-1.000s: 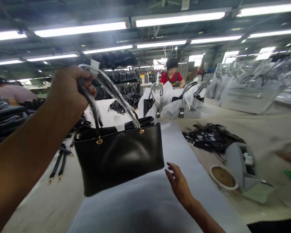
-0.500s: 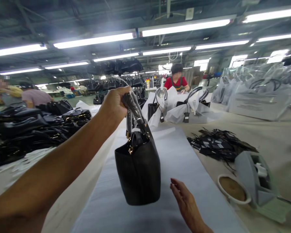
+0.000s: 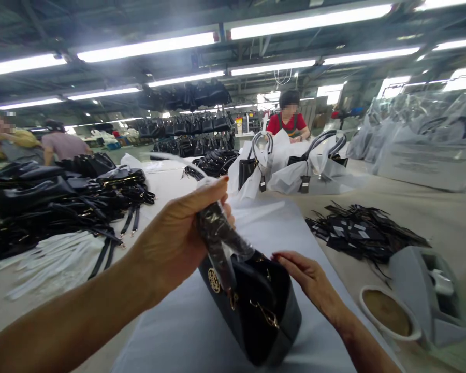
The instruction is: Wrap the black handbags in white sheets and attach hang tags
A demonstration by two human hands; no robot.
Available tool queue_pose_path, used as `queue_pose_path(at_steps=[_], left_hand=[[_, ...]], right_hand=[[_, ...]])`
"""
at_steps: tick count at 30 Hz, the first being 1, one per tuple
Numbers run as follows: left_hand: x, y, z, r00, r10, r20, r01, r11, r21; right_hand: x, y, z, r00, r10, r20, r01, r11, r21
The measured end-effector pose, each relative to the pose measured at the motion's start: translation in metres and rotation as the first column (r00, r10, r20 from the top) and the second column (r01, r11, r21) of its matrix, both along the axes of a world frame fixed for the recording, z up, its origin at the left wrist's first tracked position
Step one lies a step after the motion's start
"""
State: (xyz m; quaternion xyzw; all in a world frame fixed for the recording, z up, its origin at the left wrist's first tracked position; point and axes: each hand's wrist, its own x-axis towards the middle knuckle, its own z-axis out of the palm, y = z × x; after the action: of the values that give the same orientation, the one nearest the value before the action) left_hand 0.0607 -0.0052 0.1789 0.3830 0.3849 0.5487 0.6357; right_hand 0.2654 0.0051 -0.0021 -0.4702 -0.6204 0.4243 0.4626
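My left hand (image 3: 196,223) is closed around the plastic-wrapped handles of a black handbag (image 3: 256,305), with a white strip sticking up from the grip. The bag is tilted over the white paper (image 3: 171,331), its open top facing me; gold hooks and a round gold emblem (image 3: 214,280) show on it. Whether its base rests on the paper is hidden. At the bag's far right rim, my right hand (image 3: 303,272) touches the edge with its fingertips, the fingers stretched and close together.
Black bags and straps (image 3: 54,202) are heaped on the left beside white strips (image 3: 62,259). Two paper-wrapped handbags (image 3: 318,166) stand ahead. On the right lie black tags (image 3: 361,233), a tape roll (image 3: 390,311) and a grey dispenser (image 3: 423,290). A co-worker (image 3: 289,122) sits beyond.
The handbag has come lower and turned so its emblem and open top show. My left hand has moved down and right with it. My right hand has risen to the bag's rim.
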Motion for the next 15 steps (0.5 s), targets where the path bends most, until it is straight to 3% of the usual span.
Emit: queue_pose_path(at_steps=[3, 7, 12, 15], left_hand=[[-0.016, -0.007, -0.002, 0.99, 0.027, -0.14, -0.026, 1.0, 0.01], [-0.039, -0.018, -0.008, 0.94, -0.024, -0.34, 0.031, 0.999, 0.014], [-0.063, -0.026, -0.02, 0.929, -0.132, -0.347, 0.137, 0.99, -0.01], [-0.068, -0.026, -0.023, 0.924, -0.174, -0.339, 0.181, 0.983, -0.012]], right_hand=[[-0.017, 0.021, 0.021, 0.971, 0.212, 0.109, -0.221, 0.972, 0.082], [-0.044, 0.04, 0.03, 0.901, 0.358, 0.244, -0.407, 0.893, 0.194], [-0.063, 0.049, 0.038, 0.774, 0.395, 0.495, -0.557, 0.796, 0.237], [-0.07, 0.053, 0.039, 0.729, 0.395, 0.559, -0.611, 0.744, 0.271]])
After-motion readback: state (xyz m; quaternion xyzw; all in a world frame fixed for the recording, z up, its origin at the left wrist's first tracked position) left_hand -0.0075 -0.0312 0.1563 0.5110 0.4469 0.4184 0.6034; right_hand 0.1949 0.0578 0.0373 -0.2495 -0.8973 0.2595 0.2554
